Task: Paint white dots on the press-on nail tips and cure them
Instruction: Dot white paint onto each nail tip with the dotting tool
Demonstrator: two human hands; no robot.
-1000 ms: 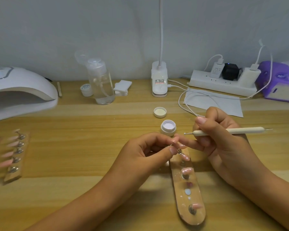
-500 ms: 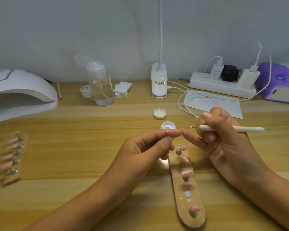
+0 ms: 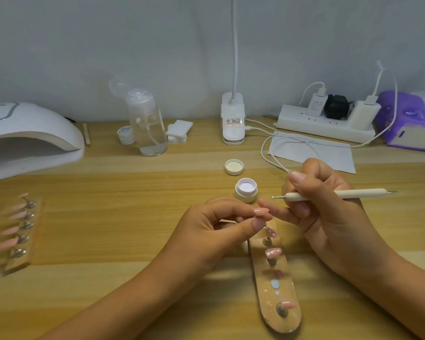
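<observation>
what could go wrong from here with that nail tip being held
The nail tip is only pinched by the left hand, so it may slip or tilt when the dotting tool in the right hand touches it, smearing the dot. The open jar of white gel sits behind both hands and could get knocked. The left hand hangs just above dotted tips on the holder strip, which might smudge.

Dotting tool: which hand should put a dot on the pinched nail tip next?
Right. The right hand grips the dotting tool, its ball end close to the nail tip that the left hand pinches.
</observation>
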